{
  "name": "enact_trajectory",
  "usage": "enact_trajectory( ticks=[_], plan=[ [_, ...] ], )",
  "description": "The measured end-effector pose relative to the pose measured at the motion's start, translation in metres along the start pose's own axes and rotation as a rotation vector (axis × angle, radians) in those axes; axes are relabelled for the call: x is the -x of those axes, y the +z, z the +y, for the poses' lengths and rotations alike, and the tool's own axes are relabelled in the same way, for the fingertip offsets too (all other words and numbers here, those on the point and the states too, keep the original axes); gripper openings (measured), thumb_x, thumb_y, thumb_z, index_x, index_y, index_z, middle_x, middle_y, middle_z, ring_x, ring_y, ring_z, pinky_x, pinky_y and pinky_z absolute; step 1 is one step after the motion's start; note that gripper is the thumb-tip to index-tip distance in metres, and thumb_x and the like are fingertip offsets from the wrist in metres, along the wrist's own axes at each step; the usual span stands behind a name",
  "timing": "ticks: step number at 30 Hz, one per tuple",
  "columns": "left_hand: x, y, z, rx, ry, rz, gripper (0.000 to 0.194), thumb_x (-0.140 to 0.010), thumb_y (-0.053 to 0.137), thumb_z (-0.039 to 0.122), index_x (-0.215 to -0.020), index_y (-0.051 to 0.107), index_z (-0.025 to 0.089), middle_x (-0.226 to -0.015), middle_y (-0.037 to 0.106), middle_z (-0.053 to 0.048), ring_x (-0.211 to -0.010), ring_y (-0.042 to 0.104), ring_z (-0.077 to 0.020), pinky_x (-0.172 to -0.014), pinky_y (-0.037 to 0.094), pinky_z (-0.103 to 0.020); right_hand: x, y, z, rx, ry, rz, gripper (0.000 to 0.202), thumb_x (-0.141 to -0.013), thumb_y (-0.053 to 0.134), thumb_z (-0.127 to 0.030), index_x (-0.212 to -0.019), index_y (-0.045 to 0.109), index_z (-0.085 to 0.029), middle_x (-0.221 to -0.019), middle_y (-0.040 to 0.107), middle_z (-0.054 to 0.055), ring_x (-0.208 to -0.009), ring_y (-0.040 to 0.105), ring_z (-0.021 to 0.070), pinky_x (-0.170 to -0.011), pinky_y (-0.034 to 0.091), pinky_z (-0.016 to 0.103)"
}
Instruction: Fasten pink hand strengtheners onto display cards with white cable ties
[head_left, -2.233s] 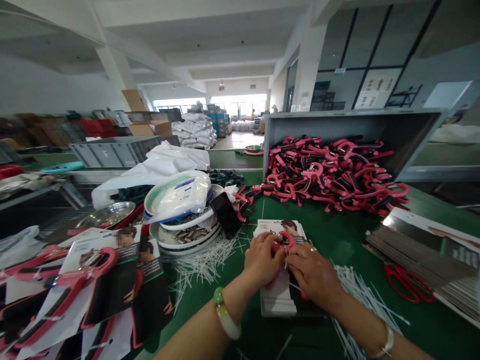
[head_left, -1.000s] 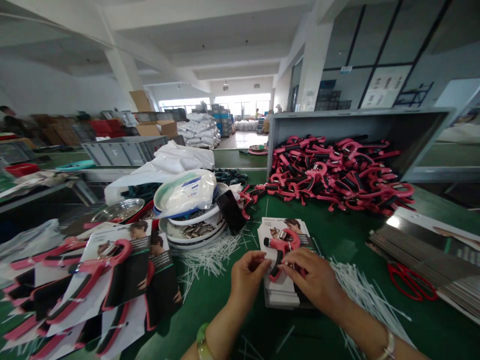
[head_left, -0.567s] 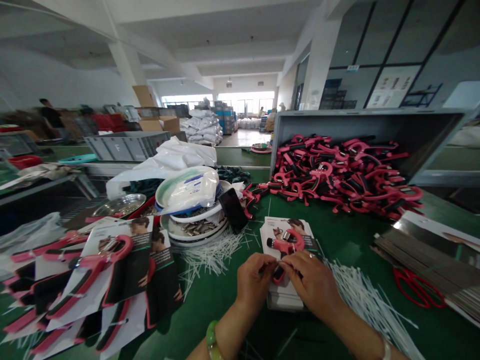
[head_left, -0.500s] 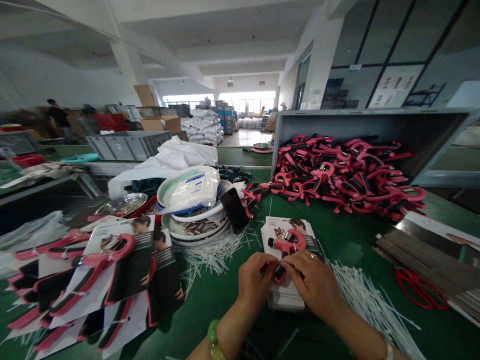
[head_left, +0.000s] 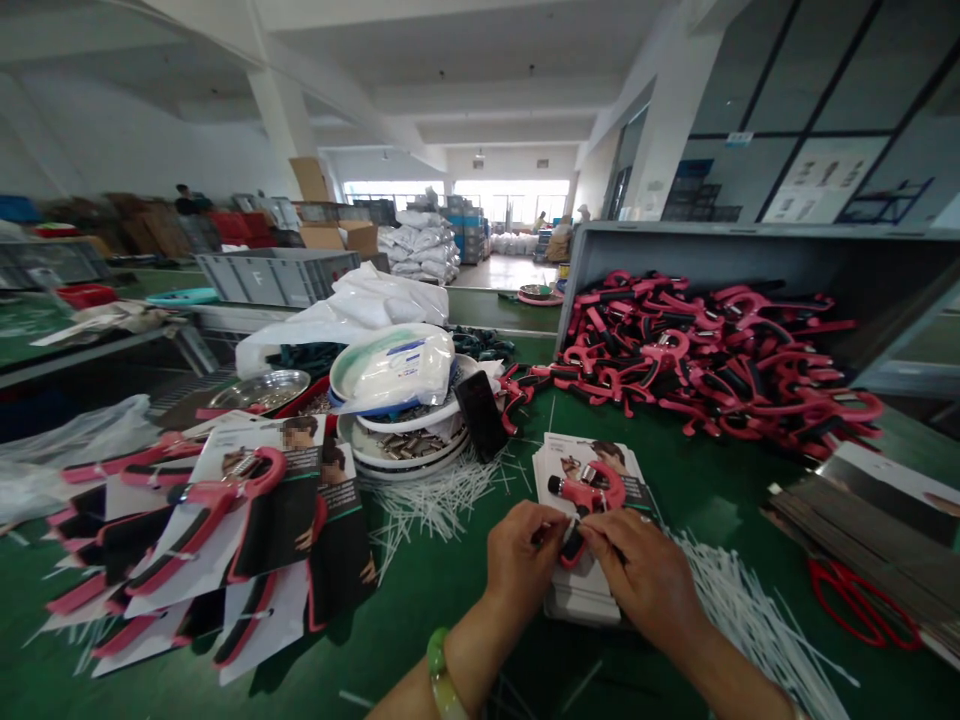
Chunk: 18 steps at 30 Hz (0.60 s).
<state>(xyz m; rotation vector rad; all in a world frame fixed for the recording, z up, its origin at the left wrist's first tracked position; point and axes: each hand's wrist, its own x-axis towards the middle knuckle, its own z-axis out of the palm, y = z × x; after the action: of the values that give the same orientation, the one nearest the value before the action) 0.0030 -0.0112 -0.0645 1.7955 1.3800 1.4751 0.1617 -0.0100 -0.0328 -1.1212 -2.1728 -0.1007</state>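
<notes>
A pink and black hand tool with a C-shaped head, like a pipe cutter (head_left: pixel 604 490), lies on the top card of a stack of printed cards (head_left: pixel 559 455) in front of me. My left hand (head_left: pixel 525 555) is at the left of its handle, thumb and fingers pinched together. From the other side my right hand (head_left: pixel 641 565) pinches too, close to the left fingertips. A small bit of white cable tie (head_left: pixel 573 521) shows between the fingertips at the black handle; most of it is hidden.
Carded pipe cutters (head_left: pixel 202 540) are heaped at left. A grey crate (head_left: pixel 750 250) on its side spills loose ones at right. Loose cable ties (head_left: pixel 750 600), red scissors (head_left: pixel 862 605), more cards (head_left: pixel 870 510), stacked bowls (head_left: pixel 409 455) and a phone (head_left: pixel 481 415) surround the work.
The whole view has shifted, so things appear slightly farther right. Both hands stay pinched at the handle of the pipe cutter, with little change in their grip.
</notes>
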Motion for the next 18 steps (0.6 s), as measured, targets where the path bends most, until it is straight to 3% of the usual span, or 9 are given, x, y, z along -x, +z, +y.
enact_trajectory(
  ticks=[18],
  plan=[
    [0.0004,0.0033,-0.0001,0.037,0.025,0.038,0.009,-0.078,0.062,0.012,-0.076,0.069,0.017,-0.069,0.066,-0.002,-0.064,0.059,-0.0114,-0.059,0.045,-0.020,-0.0056,-0.0034,-0.0008,-0.008,0.027,-0.003,0.026,-0.093,0.042,-0.031,-0.083,0.065,-0.022,-0.079,0.069,0.003,-0.074,0.065,0.0158,-0.066,0.050,0.026]
  ],
)
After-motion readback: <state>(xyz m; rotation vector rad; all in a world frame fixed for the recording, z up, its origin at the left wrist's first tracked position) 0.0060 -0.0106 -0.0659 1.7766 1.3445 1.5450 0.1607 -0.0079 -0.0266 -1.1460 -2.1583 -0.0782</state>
